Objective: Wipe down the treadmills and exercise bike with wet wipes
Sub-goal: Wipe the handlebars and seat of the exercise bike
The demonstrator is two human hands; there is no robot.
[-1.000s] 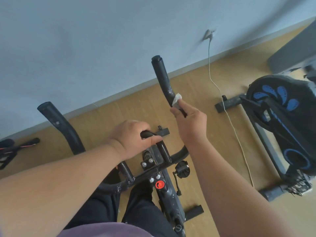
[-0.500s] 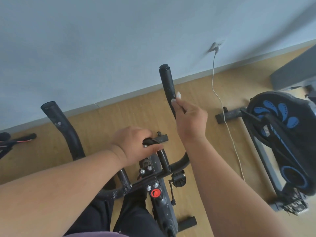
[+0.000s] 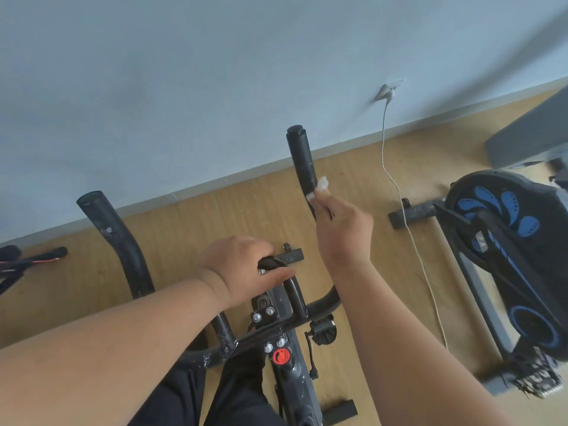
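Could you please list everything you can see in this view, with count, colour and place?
Exercise bike: one, black with a red knob, centre bottom.
Handlebar grip: two, black; the right one is being wiped.
Wet wipe: one, white, against the right grip.
Second machine: one, black and blue, right.
Cable: one, white, from wall socket across the floor.
Floor: wooden, tan.
Wall: pale blue.
Left hand: holds the centre bar.
Right hand: pinches the wipe.
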